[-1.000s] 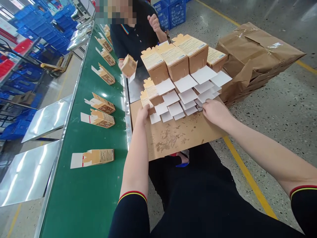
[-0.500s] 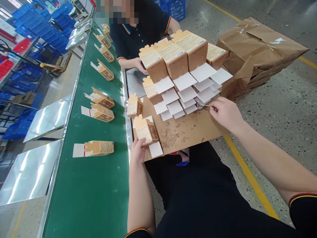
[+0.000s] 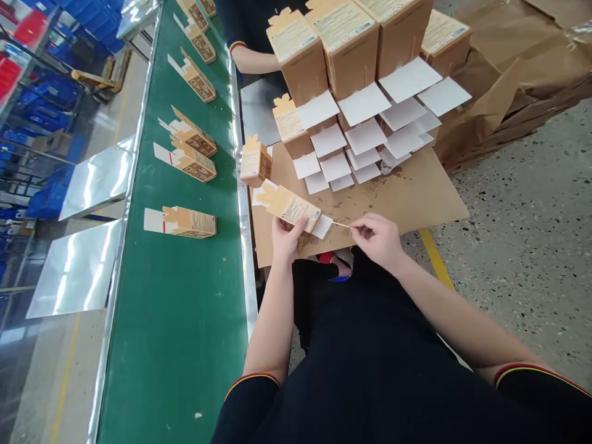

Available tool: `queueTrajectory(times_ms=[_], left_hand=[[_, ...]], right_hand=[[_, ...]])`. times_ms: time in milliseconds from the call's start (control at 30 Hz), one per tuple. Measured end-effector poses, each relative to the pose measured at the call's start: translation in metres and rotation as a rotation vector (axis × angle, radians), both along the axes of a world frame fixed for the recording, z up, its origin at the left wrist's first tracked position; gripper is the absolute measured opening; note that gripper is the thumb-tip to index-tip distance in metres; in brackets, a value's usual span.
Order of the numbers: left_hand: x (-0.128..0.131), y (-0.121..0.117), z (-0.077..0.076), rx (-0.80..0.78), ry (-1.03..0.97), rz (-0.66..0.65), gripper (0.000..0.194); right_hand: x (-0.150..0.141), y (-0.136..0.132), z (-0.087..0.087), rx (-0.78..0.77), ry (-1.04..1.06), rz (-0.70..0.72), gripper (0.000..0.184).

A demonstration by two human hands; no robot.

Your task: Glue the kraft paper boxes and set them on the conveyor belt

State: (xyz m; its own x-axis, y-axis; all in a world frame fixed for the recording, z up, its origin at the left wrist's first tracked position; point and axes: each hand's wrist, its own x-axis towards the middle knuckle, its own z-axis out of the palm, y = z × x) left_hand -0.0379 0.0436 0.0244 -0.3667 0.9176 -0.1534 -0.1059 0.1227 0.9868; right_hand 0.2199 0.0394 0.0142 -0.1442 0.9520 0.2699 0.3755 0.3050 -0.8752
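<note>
My left hand is closed around a small tan carton with printed text, held tilted above the cardboard sheet. The carton's white end flap sticks out toward the right. Between its fingertips my right hand pinches a thin pale stick, whose tip is at or close to that flap; contact cannot be made out. Another upright carton stands just beyond the left hand. Past the right hand, a small clear cup is partly covered by white flaps.
Stacked cartons with white flaps jutting out rise at the back of the sheet. A green conveyor belt on the left carries several cartons in a line. Opposite is a co-worker's arm. Brown paper-wrapped bundles lie behind right.
My right hand has drawn the stick away from the clear cup, back toward the left hand. My left hand has lifted and tilted its carton. The view has shifted downward.
</note>
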Motion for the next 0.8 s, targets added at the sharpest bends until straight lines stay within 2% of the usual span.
queueTrajectory(times_ms=[133,300,600,700,800], left_hand=[[-0.004,-0.003,-0.003,-0.007,0.007,0.007,0.075],[-0.004,-0.004,-0.006,0.002,-0.003,0.014,0.076],[0.003,-0.008,-0.005,0.041,0.042,-0.02,0.085],[0.007,-0.012,-0.008,0.061,0.087,-0.029,0.09],[0.014,-0.017,-0.017,0.106,0.185,-0.012,0.09]], right_hand=[[-0.023,0.002,-0.023,0.022,-0.095,0.073,0.016],[-0.021,0.006,-0.033,0.076,-0.206,0.063,0.018],[-0.03,-0.009,-0.036,0.135,-0.202,0.188,0.021],[-0.024,-0.014,-0.032,0.16,-0.129,0.144,0.019],[-0.007,-0.016,-0.025,0.178,-0.089,0.04,0.018]])
